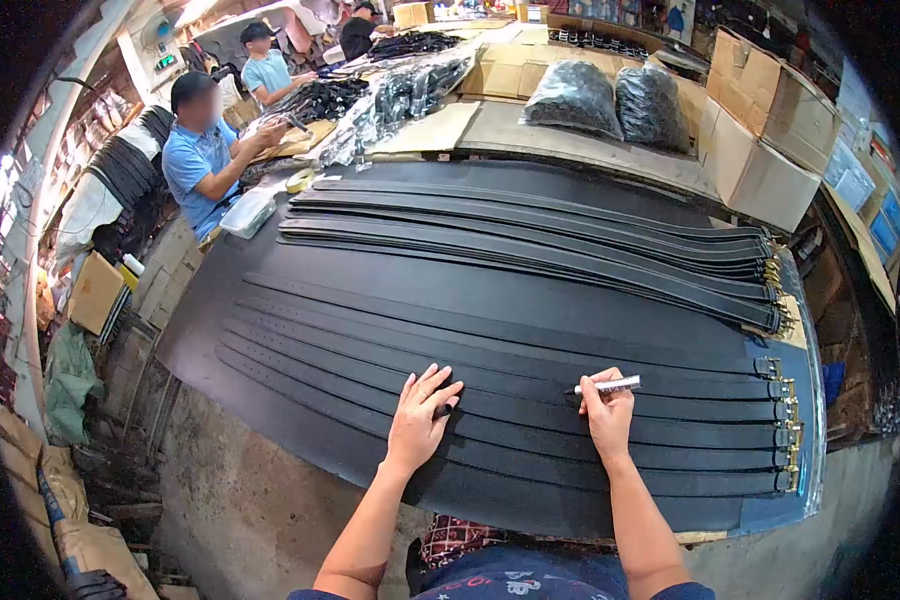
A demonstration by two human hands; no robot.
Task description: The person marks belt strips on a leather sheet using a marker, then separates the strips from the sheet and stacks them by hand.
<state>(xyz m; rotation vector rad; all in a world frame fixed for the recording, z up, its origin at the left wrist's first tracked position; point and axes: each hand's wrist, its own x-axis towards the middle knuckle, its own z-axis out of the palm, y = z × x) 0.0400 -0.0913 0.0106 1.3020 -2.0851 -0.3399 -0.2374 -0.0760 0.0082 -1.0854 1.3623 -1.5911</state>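
Near the table's (pixel 208 305) front edge, the left hand (pixel 419 416) is resting on the belts (pixel 710 409), fingers extended and thumb holding a black cap (pixel 443 411), while the right hand (pixel 608 405) is pinching a marker (pixel 620 384). The belts are lying lengthwise, likely pliable and smooth, their buckles (pixel 793 437) near the right edge probably giving the firmest hold. Stacked belts (pixel 530 235) are lying towards the far edge.

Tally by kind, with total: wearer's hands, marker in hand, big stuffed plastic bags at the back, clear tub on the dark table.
Hands: 2 (left hand, right hand)
Marker: 1
Stuffed bags: 2 (left bag, right bag)
Clear tub: 1
Total: 6
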